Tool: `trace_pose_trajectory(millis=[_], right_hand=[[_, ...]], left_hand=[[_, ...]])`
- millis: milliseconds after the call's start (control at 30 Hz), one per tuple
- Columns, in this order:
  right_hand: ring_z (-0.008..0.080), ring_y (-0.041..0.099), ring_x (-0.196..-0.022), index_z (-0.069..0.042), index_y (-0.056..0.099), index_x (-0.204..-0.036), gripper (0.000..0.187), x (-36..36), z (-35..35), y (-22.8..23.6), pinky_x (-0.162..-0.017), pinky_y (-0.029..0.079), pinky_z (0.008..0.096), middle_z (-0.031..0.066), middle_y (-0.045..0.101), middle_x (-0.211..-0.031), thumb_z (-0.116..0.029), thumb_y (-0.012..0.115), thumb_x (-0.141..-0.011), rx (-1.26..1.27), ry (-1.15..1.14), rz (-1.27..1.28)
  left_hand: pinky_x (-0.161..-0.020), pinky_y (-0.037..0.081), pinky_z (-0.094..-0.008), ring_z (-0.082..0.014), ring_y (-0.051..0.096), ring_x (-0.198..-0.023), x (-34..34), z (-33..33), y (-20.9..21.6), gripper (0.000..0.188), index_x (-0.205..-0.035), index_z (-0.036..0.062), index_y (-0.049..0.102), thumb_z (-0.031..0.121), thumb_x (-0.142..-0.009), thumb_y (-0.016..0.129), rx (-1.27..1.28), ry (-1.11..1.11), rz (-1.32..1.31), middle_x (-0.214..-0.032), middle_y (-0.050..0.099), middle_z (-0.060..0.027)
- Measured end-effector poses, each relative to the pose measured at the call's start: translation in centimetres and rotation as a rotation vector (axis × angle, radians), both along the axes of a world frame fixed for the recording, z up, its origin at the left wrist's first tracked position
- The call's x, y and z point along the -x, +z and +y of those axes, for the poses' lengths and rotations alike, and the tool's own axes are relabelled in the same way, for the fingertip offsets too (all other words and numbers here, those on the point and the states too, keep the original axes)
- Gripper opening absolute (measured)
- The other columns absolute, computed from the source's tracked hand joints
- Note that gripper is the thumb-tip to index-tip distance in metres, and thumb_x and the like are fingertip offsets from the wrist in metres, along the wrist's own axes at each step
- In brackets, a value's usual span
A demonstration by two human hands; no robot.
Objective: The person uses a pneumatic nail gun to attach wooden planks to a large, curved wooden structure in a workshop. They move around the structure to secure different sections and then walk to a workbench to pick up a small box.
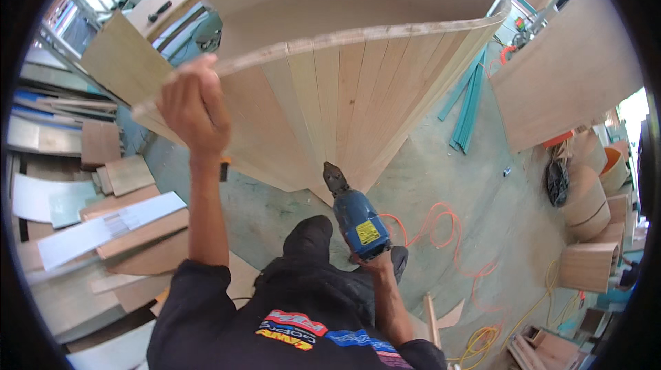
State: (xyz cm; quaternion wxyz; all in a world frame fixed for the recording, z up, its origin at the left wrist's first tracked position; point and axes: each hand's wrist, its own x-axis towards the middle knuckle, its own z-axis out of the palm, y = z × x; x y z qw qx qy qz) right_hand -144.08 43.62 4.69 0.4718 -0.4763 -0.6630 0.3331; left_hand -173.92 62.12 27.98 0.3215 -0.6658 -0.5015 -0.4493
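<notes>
A large curved wooden piece, faced with narrow vertical planks, stands in front of me and tapers toward the floor. My left hand is closed over its top edge at the left, fingers curled round the rim. Low in the middle, my right hand grips a blue nail gun with a yellow label. The black nose of the nail gun points away from me, at the lower part of the planks; whether it touches them I cannot tell. The nail gun's body partly hides my right fingers.
An orange air hose trails over the floor on the right. Stacked boards and offcuts lie to the left. Teal strips and a leaning plywood sheet are at the right, with curved wooden pieces beyond. A yellow hose lies lower right.
</notes>
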Motion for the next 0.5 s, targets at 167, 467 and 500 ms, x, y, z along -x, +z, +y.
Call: trace_pose_trajectory(millis=[167,467,500], right_hand=[[0.026,0.07,-0.092,-0.001,0.068,-0.109,0.044,-2.3,-1.1,-7.5,-0.084,0.053,0.0369,0.0088,0.073,-0.1,-0.02,0.084,-0.073,0.215,-0.068,0.072],[0.0133,0.055,-0.067,-0.002,0.064,-0.09,0.004,-4.7,2.6,-12.5,-0.063,0.046,0.0288,0.0038,0.059,-0.075,-0.006,0.063,-0.091,0.15,-0.025,0.365],[0.0127,0.052,-0.061,0.0,0.063,-0.09,0.003,-2.7,3.1,-10.4,-0.058,0.044,0.0285,0.004,0.056,-0.07,-0.004,0.063,-0.091,0.085,-0.021,0.472]], left_hand=[[-0.094,0.042,-0.0367,-0.0245,0.066,-0.097,-0.9,-0.3,0.3,0.032,-0.107,0.0052,0.073,0.02,-0.106,0.044,-0.073,0.02,0.014,-0.103,0.074,-0.0058],[-0.089,0.046,-0.0455,-0.0395,0.061,-0.097,0.3,-0.2,0.4,0.038,-0.098,-0.0041,0.061,0.028,-0.107,0.042,-0.094,-0.088,0.21,-0.096,0.064,-0.0222],[-0.088,0.046,-0.0465,-0.0407,0.061,-0.096,0.9,-0.1,0.4,0.038,-0.096,-0.0042,0.06,0.027,-0.107,0.043,-0.091,-0.085,0.231,-0.095,0.064,-0.0232]])
